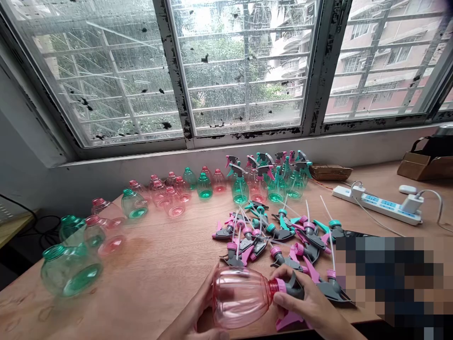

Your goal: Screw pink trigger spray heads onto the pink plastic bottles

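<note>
A clear pink bottle [240, 296] lies on its side near the table's front edge, its neck pointing right. My left hand [201, 309] is closed around the bottle's base end. At the neck, my right hand [300, 300] grips a grey and pink spray head [294, 286], its pink collar against the bottle's mouth. Whether the collar is fully seated cannot be seen. Just beyond my hands lies a pile of loose pink, teal and grey spray heads [247, 238] with thin white tubes.
Open pink and green bottles [71, 271] stand at the left and back. Bottles with spray heads [240, 186] stand near the window. A white power strip [377, 205] with cables and a cardboard box [424, 160] are at the right. A blurred patch covers the lower right.
</note>
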The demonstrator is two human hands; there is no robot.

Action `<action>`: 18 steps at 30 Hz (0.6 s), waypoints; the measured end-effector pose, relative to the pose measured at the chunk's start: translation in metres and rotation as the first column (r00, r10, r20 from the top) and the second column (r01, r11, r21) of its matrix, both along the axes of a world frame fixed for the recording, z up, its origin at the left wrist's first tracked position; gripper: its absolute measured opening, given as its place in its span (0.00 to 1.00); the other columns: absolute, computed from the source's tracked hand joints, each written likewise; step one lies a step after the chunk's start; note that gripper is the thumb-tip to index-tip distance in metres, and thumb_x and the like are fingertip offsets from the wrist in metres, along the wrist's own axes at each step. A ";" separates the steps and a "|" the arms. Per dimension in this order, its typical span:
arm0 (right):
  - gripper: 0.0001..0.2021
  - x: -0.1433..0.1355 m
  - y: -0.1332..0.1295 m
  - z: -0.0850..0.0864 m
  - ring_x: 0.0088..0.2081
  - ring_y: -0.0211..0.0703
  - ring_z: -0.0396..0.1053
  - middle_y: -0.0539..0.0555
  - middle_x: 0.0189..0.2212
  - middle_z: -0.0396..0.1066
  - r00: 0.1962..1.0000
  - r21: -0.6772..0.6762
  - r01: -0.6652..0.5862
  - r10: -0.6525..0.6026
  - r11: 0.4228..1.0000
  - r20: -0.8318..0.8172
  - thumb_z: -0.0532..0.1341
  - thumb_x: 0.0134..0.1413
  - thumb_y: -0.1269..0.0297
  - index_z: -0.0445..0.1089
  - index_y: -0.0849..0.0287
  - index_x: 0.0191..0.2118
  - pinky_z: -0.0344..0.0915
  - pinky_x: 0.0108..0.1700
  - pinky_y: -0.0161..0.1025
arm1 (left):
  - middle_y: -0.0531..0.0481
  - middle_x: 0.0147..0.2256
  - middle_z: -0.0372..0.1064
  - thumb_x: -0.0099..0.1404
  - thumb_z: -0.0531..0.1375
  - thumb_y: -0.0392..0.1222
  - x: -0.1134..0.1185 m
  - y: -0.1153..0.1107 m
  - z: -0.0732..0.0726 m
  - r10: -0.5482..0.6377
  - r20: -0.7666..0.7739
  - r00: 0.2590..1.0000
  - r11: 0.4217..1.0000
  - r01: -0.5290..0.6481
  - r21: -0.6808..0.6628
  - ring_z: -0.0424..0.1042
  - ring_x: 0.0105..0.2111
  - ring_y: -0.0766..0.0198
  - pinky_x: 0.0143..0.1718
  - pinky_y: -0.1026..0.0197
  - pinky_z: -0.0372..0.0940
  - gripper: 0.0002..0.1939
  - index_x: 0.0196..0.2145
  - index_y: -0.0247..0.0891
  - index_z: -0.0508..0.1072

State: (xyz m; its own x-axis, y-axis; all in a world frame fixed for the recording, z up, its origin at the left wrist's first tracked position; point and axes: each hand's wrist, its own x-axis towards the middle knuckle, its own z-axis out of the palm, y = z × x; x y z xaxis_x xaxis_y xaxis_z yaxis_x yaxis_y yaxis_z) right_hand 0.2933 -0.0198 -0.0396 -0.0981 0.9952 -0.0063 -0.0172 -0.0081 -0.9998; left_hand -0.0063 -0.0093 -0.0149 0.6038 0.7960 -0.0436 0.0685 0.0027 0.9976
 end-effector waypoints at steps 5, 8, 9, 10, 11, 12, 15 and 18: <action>0.25 0.000 0.000 -0.001 0.29 0.49 0.76 0.51 0.30 0.74 1.000 0.007 -0.017 0.017 1.000 -0.018 0.73 0.44 0.41 0.75 0.57 0.38 0.75 0.34 0.42 | 0.54 0.74 0.44 0.66 0.66 0.49 0.000 -0.002 0.001 0.030 -0.033 0.999 0.999 -0.029 0.026 0.43 0.73 0.45 0.71 0.47 0.46 0.49 0.71 0.61 0.37; 0.24 0.000 0.001 -0.002 0.27 0.47 0.76 0.50 0.28 0.74 0.999 0.009 -0.041 0.041 0.999 -0.025 0.72 0.45 0.42 0.75 0.57 0.39 0.75 0.35 0.42 | 0.54 0.74 0.43 0.63 0.69 0.48 -0.002 -0.001 0.000 0.010 -0.015 1.000 1.000 -0.010 0.004 0.42 0.73 0.44 0.72 0.45 0.42 0.50 0.71 0.59 0.41; 0.24 0.000 0.001 -0.003 0.27 0.47 0.75 0.50 0.29 0.74 0.999 0.012 -0.044 0.045 0.999 -0.027 0.72 0.46 0.42 0.75 0.57 0.39 0.74 0.35 0.43 | 0.54 0.74 0.43 0.63 0.70 0.48 -0.002 -0.001 0.000 0.002 -0.006 1.000 1.000 -0.002 0.000 0.41 0.73 0.44 0.72 0.45 0.41 0.50 0.71 0.58 0.43; 0.24 0.000 0.001 -0.003 0.28 0.48 0.75 0.51 0.30 0.74 0.999 0.016 -0.042 0.042 0.999 -0.027 0.72 0.46 0.42 0.75 0.57 0.39 0.74 0.35 0.43 | 0.55 0.74 0.43 0.63 0.69 0.49 -0.001 -0.001 0.000 -0.005 -0.001 1.000 1.000 0.005 -0.005 0.40 0.73 0.45 0.72 0.45 0.41 0.48 0.70 0.58 0.45; 0.23 0.000 0.001 -0.004 0.29 0.49 0.76 0.51 0.30 0.74 0.999 0.024 -0.034 0.034 0.999 -0.023 0.73 0.46 0.42 0.76 0.57 0.38 0.75 0.36 0.43 | 0.55 0.74 0.43 0.64 0.68 0.49 -0.001 -0.001 0.001 -0.006 0.004 1.000 1.000 0.006 -0.006 0.40 0.73 0.45 0.72 0.45 0.41 0.47 0.70 0.58 0.46; 0.23 0.000 0.001 -0.004 0.32 0.51 0.76 0.52 0.32 0.75 1.000 0.037 -0.022 0.022 0.999 -0.016 0.73 0.46 0.43 0.76 0.57 0.38 0.75 0.38 0.44 | 0.54 0.74 0.43 0.64 0.68 0.50 0.000 -0.001 0.002 -0.005 0.002 1.000 1.000 0.005 -0.003 0.40 0.73 0.45 0.72 0.46 0.43 0.46 0.70 0.59 0.46; 0.21 0.001 0.002 -0.007 0.40 0.56 0.75 0.54 0.35 0.75 1.000 0.079 0.004 -0.004 0.997 0.002 0.73 0.46 0.45 0.77 0.57 0.38 0.74 0.42 0.44 | 0.54 0.74 0.45 0.66 0.67 0.50 0.002 -0.001 0.005 0.014 -0.013 1.000 1.000 -0.014 0.025 0.44 0.73 0.47 0.71 0.49 0.46 0.46 0.71 0.62 0.42; 0.20 0.002 0.002 -0.009 0.42 0.56 0.74 0.54 0.36 0.76 1.000 0.083 -0.005 0.004 0.997 0.010 0.73 0.47 0.46 0.77 0.57 0.39 0.73 0.42 0.44 | 0.55 0.74 0.44 0.67 0.66 0.50 0.002 -0.001 0.001 0.021 -0.007 1.000 1.000 -0.021 0.020 0.47 0.72 0.47 0.71 0.50 0.49 0.46 0.70 0.65 0.40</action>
State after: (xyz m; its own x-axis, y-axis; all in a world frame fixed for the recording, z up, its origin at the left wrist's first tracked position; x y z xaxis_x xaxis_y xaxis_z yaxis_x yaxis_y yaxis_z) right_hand 0.2951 -0.0174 -0.0486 -0.1026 0.9919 0.0754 -0.0074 0.0751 -0.9971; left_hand -0.0038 -0.0100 -0.0135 0.5870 0.8090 -0.0323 0.0760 -0.0154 0.9970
